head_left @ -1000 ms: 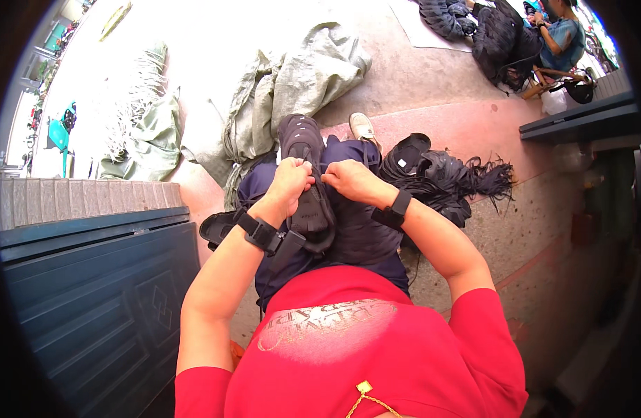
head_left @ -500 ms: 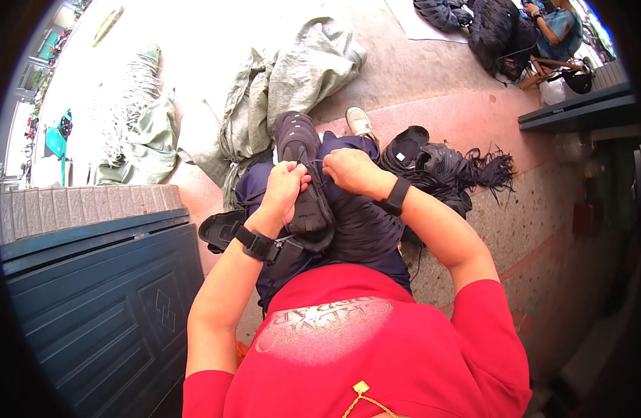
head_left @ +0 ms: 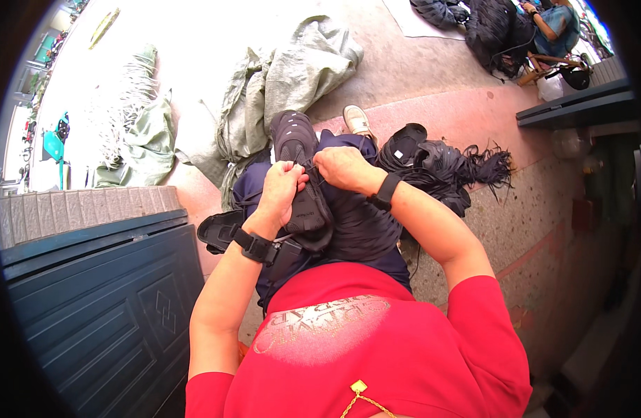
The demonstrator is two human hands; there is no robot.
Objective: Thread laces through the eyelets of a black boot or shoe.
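Observation:
A black shoe (head_left: 305,214) lies lengthwise across my lap, toe pointing away from me. My left hand (head_left: 284,189) is closed in a pinch over its left side, seemingly on a thin black shoelace; the fingertips partly hide it. Just to the right, my right hand (head_left: 347,169) is bent over the shoe's opening, thumb and fingers pinched on the dark lace. The two hands are a short gap apart. Many black laces (head_left: 365,233) drape over my right thigh. Another black shoe (head_left: 219,230) sits by my left knee.
More black shoes (head_left: 404,143) and a bundle of black laces (head_left: 491,167) lie on the floor at right. Grey-green woven sacks (head_left: 299,66) are spread ahead. A blue panelled door (head_left: 111,299) stands at left. Far right, another person (head_left: 557,31) sits beside dark bundles.
My right hand has shifted slightly left, closer to my left hand. The left hand stays closed over the shoe, which has hardly moved.

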